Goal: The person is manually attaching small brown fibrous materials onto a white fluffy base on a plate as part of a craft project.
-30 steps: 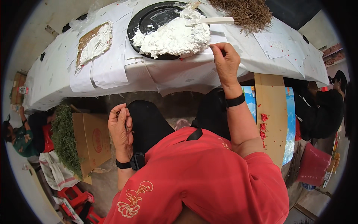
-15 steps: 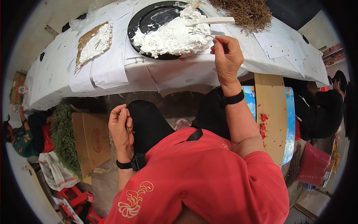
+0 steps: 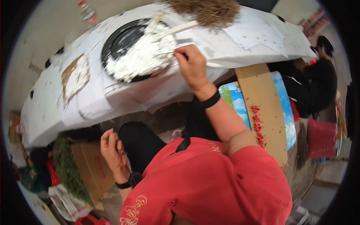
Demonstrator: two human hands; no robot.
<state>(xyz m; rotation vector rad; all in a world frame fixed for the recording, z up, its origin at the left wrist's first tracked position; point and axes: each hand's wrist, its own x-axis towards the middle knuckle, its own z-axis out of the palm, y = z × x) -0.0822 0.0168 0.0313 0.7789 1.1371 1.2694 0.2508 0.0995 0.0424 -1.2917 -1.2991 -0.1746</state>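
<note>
My right hand (image 3: 192, 62) pinches the end of a thin twig (image 3: 165, 53) between thumb and forefinger. The twig's far part lies over a heap of white paste (image 3: 140, 56), which covers much of a round black tray (image 3: 107, 56). A pale flat stick (image 3: 182, 27) leans out of the paste towards a pile of brown twigs (image 3: 215, 13). My left hand (image 3: 114, 153) hovers by my left knee, its fingers curled in and close to the thumb. Whatever may be between them is too small and blurred to make out.
Left of the tray lies a paste-smeared board (image 3: 77, 77) on the white-covered table (image 3: 210, 48). Red berry clusters (image 3: 257, 127) rest on a cardboard strip (image 3: 272, 112) to my right. Greenery (image 3: 69, 168) and a cardboard box (image 3: 92, 168) stand at left. A person (image 3: 315, 82) sits at right.
The view has turned, so the table's things appear farther left, and a bottle shows beyond the far edge. My right hand keeps its pinch on the twig at the paste; my left stays near my knee.
</note>
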